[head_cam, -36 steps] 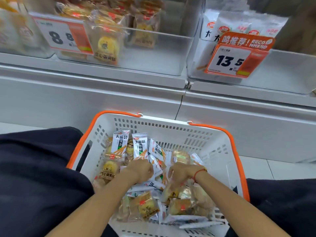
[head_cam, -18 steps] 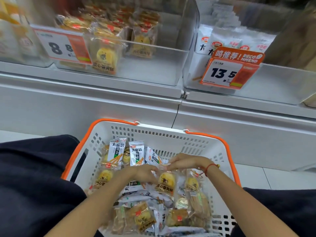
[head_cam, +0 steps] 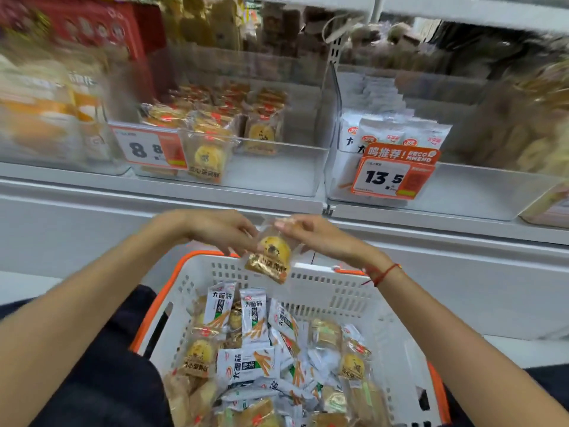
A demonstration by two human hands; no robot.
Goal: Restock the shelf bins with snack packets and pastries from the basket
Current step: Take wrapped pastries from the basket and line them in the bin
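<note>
Head view: the left hand (head_cam: 220,231) and right hand (head_cam: 320,238) both pinch 1 wrapped pastry (head_cam: 271,255), held above the far rim of the white basket (head_cam: 311,282). The basket contains mixed snack packets (head_cam: 246,365) and pastries. Behind, a clear pastry bin (head_cam: 277,171) tagged 8.8 stands beside a packet bin (head_cam: 462,192) tagged 13.5.

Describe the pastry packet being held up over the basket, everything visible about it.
The pastry packet is a clear, crinkly plastic wrapper around one round golden-yellow pastry with dark specks on top. A gold band with dark lettering and an orange corner runs along its lower edge. It hangs tilted in the air above the far rim of the basket, below the shelf bins. The left hand pinches its left side and the right hand its top right corner. Nothing else touches it.
</note>
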